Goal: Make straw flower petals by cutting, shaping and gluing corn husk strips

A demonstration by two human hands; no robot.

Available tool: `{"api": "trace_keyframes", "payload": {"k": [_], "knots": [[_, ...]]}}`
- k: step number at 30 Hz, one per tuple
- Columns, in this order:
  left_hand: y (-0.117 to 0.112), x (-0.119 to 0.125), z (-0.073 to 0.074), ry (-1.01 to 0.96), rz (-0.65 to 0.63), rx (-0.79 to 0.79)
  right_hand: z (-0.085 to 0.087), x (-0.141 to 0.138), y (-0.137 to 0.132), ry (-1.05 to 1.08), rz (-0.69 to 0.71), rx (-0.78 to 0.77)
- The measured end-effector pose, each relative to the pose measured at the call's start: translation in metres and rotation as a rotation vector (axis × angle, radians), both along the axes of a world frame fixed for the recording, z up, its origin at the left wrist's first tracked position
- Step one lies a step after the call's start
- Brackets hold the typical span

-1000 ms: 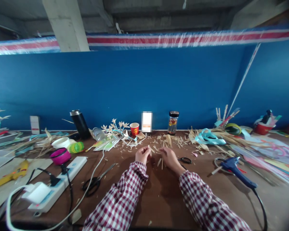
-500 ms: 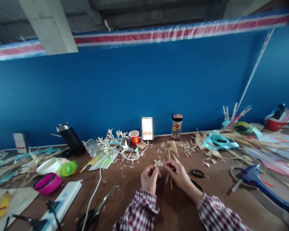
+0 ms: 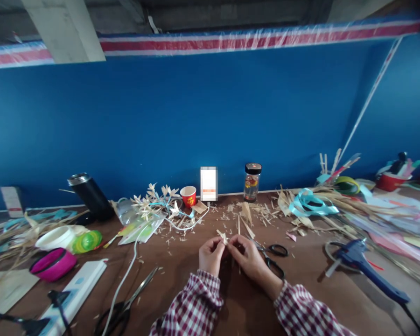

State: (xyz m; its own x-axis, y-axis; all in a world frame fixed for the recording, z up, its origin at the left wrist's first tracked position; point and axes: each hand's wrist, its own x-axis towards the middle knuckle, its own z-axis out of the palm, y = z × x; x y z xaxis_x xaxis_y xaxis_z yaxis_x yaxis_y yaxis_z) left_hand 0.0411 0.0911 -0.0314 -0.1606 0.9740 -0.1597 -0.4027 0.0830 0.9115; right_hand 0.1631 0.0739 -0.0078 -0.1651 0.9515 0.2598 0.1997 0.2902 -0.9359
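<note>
My left hand [image 3: 210, 255] and my right hand [image 3: 247, 257] meet at the middle of the brown table [image 3: 301, 289], fingers pinched together. Between the fingertips sits a small pale straw piece [image 3: 222, 235], held by both hands. Both sleeves are red-and-white check. Loose straw scraps [image 3: 245, 217] lie just beyond the hands. A pair of black-handled scissors [image 3: 275, 254] lies right beside my right hand.
A blue glue gun [image 3: 362, 263] lies at the right. Another pair of scissors [image 3: 122, 305], a white power strip [image 3: 75, 294], a pink bowl [image 3: 52, 263] and a black flask [image 3: 89, 196] sit left. A red cup [image 3: 189, 196], a jar [image 3: 252, 182] and straw flowers [image 3: 157, 200] stand by the blue wall.
My view has swung up and slightly right. Both hands came closer to me and together, still pinching the straw piece.
</note>
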Motion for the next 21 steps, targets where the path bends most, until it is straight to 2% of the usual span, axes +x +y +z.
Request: {"api": "trace_keyframes", "payload": {"k": [5,12,21], "knots": [[-0.003,0.0,-0.004,-0.032,-0.044,0.015,0.003,0.001,0.0,-0.036,-0.018,0.014],[-0.009,0.003,0.005,-0.052,-0.097,0.05,-0.002,0.003,0.002,-0.099,-0.052,0.046],[-0.013,0.001,0.012,-0.04,-0.068,-0.006,-0.008,0.004,0.001,-0.135,-0.033,0.052]]}}
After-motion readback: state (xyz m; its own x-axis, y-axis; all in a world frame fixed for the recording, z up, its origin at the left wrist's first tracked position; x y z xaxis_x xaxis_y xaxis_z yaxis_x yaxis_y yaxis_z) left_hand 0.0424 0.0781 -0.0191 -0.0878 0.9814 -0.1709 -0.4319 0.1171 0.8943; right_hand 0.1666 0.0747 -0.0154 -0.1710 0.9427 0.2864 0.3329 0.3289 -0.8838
